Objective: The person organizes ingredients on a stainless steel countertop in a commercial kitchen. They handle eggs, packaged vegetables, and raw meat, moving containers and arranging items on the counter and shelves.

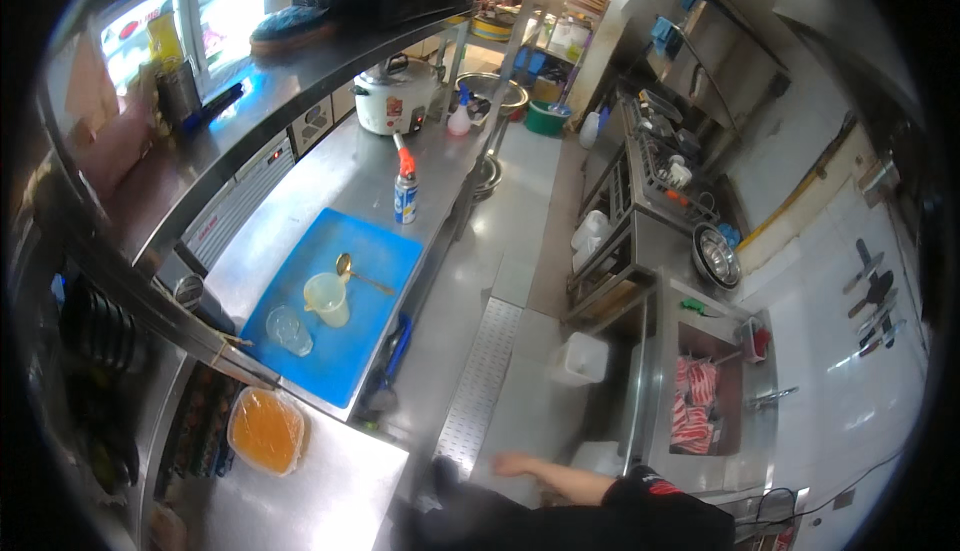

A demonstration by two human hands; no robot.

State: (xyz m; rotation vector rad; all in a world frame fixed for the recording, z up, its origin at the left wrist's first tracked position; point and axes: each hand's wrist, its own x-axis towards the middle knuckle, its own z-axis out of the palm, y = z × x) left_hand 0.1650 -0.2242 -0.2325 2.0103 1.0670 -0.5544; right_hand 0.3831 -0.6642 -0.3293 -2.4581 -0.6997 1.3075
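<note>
My right hand (512, 465) hangs low over the floor, below a black sleeve; it is blurred, and I see nothing in it. My left hand is out of view. To the left, a blue cutting board (352, 251) lies on a steel counter. On it are a translucent plastic measuring jug (328, 302), a clear glass (289, 331) and a gold-coloured spoon (371, 282). A gas torch (406, 191) with a red head stands past the board's far edge. Nearer to me, a plastic-wrapped tub of orange contents (266, 431) sits on another steel surface.
A rice cooker (396, 101) and a spray bottle (460, 120) stand farther along the counter. The aisle has a perforated drain cover (480, 386) and a white bin (581, 360). On the right, packs of sliced meat (697, 401) lie in a sink (750, 446); knives (874, 288) hang on the wall.
</note>
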